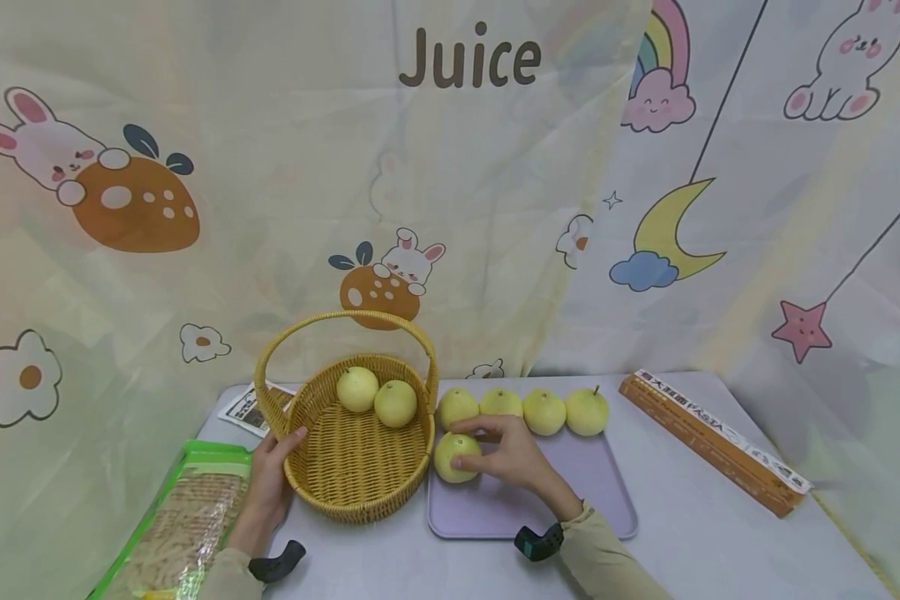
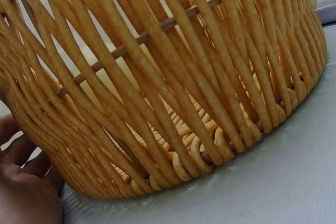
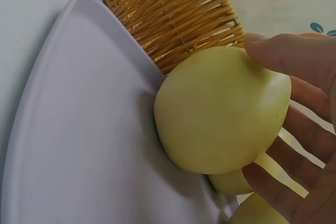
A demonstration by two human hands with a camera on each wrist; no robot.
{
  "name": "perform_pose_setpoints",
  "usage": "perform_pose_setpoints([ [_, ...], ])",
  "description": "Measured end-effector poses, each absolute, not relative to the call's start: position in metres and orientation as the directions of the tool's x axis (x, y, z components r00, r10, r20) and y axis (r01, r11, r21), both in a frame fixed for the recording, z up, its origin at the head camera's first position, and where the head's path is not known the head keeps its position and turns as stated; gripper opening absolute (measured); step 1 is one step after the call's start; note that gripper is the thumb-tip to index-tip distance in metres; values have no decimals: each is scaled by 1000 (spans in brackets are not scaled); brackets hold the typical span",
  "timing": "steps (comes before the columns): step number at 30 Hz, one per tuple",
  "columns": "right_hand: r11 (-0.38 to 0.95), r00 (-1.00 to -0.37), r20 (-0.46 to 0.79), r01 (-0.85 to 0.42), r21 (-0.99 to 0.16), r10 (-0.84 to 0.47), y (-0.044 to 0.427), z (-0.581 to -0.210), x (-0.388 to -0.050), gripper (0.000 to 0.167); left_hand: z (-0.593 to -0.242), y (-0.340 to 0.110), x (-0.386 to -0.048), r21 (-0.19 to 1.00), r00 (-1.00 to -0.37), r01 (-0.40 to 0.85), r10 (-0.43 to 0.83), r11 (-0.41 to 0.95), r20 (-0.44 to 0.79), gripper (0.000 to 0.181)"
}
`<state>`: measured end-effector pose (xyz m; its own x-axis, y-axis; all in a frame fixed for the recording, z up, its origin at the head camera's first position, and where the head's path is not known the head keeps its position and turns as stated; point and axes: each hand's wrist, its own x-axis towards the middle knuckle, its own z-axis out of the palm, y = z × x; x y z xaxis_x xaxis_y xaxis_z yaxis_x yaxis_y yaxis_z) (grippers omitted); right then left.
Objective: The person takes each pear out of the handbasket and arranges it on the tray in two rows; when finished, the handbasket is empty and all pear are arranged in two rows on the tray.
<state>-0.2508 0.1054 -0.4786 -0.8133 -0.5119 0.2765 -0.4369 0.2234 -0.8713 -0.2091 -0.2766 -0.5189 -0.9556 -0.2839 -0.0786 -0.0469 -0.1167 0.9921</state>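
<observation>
My left hand (image 1: pixel 270 479) grips the left side of a wicker basket (image 1: pixel 356 500), its thumb over the rim. Two yellow-green pears (image 1: pixel 395 404) lie inside the basket towards the back. With thumb and fingers, my right hand (image 1: pixel 513 454) holds another pear (image 1: pixel 456 458) at the left side of a lilac tray (image 1: pixel 487 525). Close up in the right wrist view, this pear (image 3: pixel 220 111) sits between thumb and fingers, over the tray's edge area. Behind it, several pears (image 1: pixel 544 412) stand in a row along the tray's back. The left wrist view shows mostly the basket wall (image 2: pixel 173 93).
A green-edged clear bag (image 1: pixel 187 525) of dry food lies at the left, beside my left forearm. Behind the basket is a white packet (image 1: pixel 247 410). A long brown pasta box (image 1: pixel 712 442) lies slanted on the right. A printed curtain (image 1: pixel 480 208) hangs behind the table.
</observation>
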Motion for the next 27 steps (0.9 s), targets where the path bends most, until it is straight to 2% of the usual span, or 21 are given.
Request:
perform_pose_setpoints([
  [11, 193, -830, 367, -477, -857, -421, 93, -451, -240, 35, -519, -277, -209, 992, -954, -51, -288, -113, -82, 60],
  [18, 141, -773, 454, -560, -816, -443, 62, -423, -229, 29, -520, -277, -210, 988, -953, -59, -288, -140, -98, 60],
  [23, 208, -752, 445, -594, -777, -486, 36, -405, -229, 36, -521, -277, -212, 989, -953, -66, -285, -130, -101, 59],
  [27, 312, -745, 411, -618, -722, -524, 16, -398, -232, 51, -522, -277, -211, 991, -954, -63, -284, -120, -95, 59],
])
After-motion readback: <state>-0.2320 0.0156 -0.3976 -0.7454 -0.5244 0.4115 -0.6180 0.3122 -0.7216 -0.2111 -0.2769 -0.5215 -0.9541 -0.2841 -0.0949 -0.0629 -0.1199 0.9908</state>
